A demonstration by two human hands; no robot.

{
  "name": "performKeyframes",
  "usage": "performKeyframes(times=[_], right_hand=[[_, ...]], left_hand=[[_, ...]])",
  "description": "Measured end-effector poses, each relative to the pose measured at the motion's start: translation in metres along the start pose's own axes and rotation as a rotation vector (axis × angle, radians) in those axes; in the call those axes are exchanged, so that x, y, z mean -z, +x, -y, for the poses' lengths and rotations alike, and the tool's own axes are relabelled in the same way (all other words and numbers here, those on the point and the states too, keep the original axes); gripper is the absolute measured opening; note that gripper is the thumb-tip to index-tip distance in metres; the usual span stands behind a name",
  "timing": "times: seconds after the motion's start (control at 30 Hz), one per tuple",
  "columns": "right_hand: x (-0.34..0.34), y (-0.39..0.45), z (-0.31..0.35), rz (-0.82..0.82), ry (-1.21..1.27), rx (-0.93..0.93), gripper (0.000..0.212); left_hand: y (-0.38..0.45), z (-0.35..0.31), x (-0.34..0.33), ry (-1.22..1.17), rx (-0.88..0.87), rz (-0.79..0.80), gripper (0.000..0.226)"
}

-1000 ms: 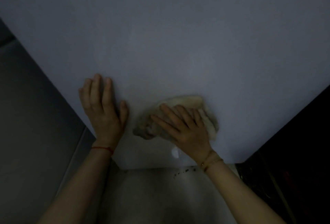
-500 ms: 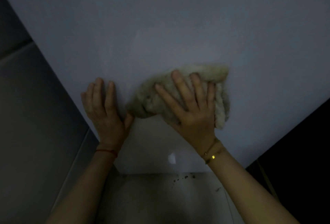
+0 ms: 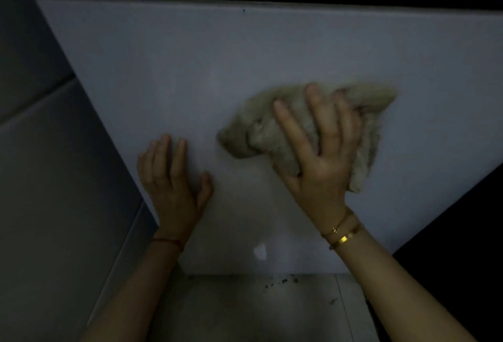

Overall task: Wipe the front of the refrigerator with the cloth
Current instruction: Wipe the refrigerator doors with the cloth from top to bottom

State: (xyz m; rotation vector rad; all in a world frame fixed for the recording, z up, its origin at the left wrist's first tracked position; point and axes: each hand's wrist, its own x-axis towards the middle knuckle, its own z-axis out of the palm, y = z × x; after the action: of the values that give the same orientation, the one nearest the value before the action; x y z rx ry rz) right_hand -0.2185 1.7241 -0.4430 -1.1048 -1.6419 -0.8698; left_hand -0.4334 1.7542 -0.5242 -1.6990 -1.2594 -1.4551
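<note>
The pale refrigerator door (image 3: 245, 64) fills most of the dim view, with a dark gap between doors running across the top. A crumpled beige cloth (image 3: 253, 129) is pressed flat against the door by my right hand (image 3: 321, 162), fingers spread over it. My left hand (image 3: 171, 186) lies flat on the door lower left of the cloth, fingers slightly apart, holding nothing. Gold bracelets sit on the right wrist, a red thread on the left.
A grey wall (image 3: 54, 178) runs down the left side of the refrigerator. A dark area (image 3: 462, 246) lies at the right. The tiled floor (image 3: 245, 309) below the door carries several dark crumbs.
My right hand has pushed the cloth upward and to the right across the door. The left hand has stayed planted in about the same spot. The door gap has come into view at the top.
</note>
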Motion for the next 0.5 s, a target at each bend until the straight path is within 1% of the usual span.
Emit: performKeyframes(times=[0.1,0.13,0.2,0.23,0.3,0.37,0.43,0.5], right_hand=[[0.002,-0.022,0.006,0.074,-0.033,0.225,0.04],[0.005,-0.027,0.005,0.097,-0.033,0.265,0.038],[0.017,-0.031,0.003,0.203,0.015,0.258,0.042],[0.027,-0.029,0.002,0.292,0.071,0.219,0.047],[0.052,-0.019,-0.002,0.512,0.25,0.076,0.059],[0.084,0.003,-0.006,0.736,0.441,-0.179,0.067],[0.119,0.038,-0.009,0.863,0.574,-0.462,0.064],[0.154,0.078,-0.017,0.943,0.625,-0.648,0.064]], left_hand=[[0.003,-0.002,0.01,-0.001,0.026,0.026,0.056],[0.004,-0.005,0.016,-0.012,0.048,0.049,0.056],[0.009,-0.012,0.032,-0.047,0.091,0.111,0.055],[0.016,-0.015,0.042,-0.068,0.112,0.155,0.055],[0.037,-0.023,0.065,-0.102,0.161,0.265,0.051],[0.07,-0.035,0.091,-0.131,0.219,0.416,0.042],[0.114,-0.049,0.126,-0.19,0.321,0.596,0.034],[0.163,-0.063,0.16,-0.286,0.456,0.764,0.026]])
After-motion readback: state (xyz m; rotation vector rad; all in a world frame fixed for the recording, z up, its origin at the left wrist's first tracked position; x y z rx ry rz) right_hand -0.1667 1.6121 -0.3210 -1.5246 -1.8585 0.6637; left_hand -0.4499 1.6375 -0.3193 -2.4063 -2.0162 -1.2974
